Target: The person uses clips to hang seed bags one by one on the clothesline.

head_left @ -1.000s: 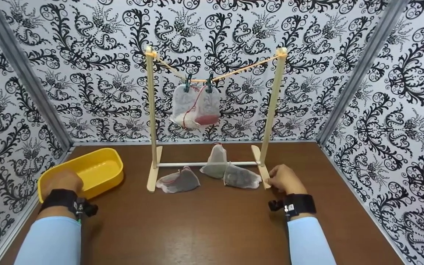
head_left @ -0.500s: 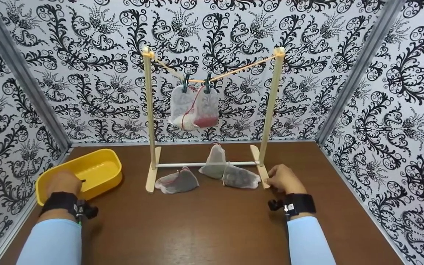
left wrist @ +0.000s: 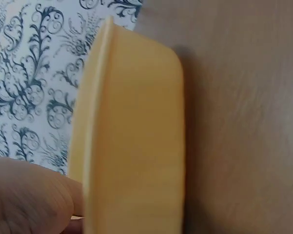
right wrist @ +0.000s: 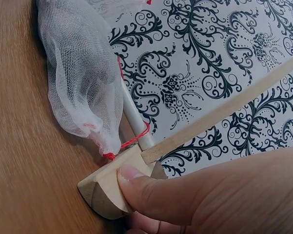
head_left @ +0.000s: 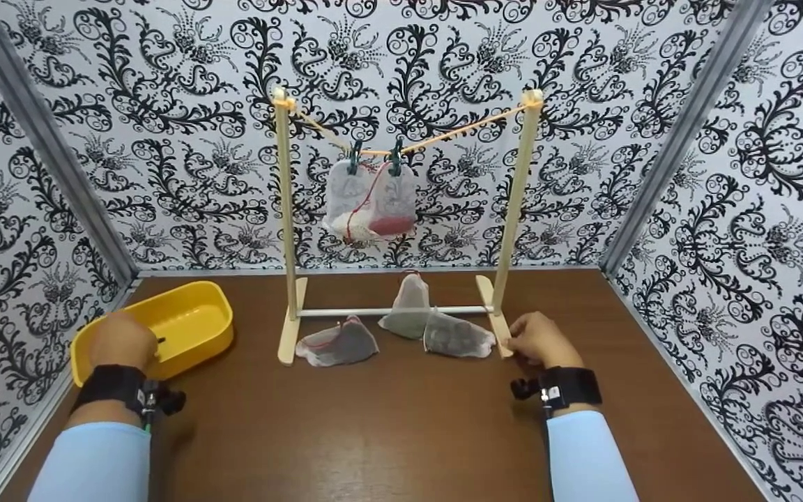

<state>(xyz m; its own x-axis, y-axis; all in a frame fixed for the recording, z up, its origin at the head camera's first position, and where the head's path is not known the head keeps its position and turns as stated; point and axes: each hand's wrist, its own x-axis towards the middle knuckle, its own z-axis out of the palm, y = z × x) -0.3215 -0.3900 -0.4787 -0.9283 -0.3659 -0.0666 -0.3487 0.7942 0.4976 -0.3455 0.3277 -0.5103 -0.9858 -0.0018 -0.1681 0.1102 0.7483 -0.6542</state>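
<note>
My left hand (head_left: 123,339) is inside the yellow tray (head_left: 196,324); its fingertips are hidden. Beside it, a small dark object (head_left: 161,340) shows, too small to identify. In the left wrist view, part of the hand (left wrist: 31,197) appears behind the tray's wall (left wrist: 136,126). My right hand (head_left: 544,338) pinches the right foot (head_left: 501,335) of a wooden stand; the right wrist view shows the thumb (right wrist: 136,187) on top of that foot. Close to this foot lies a white mesh pouch (right wrist: 83,73) with red string, its contents looking dark in the head view.
From the stand's orange cord (head_left: 471,127), two dark green clips (head_left: 396,159) hold mesh pouches (head_left: 391,202) with pale and red contents. Two more pouches, one greyish-green (head_left: 408,310) and one dark (head_left: 340,341), lie near the white crossbar (head_left: 346,312). Patterned walls enclose the brown table (head_left: 346,432).
My left hand has risen slightly inside the tray, and the small dark object has come into sight beside it. The right hand keeps its place on the stand's foot.
</note>
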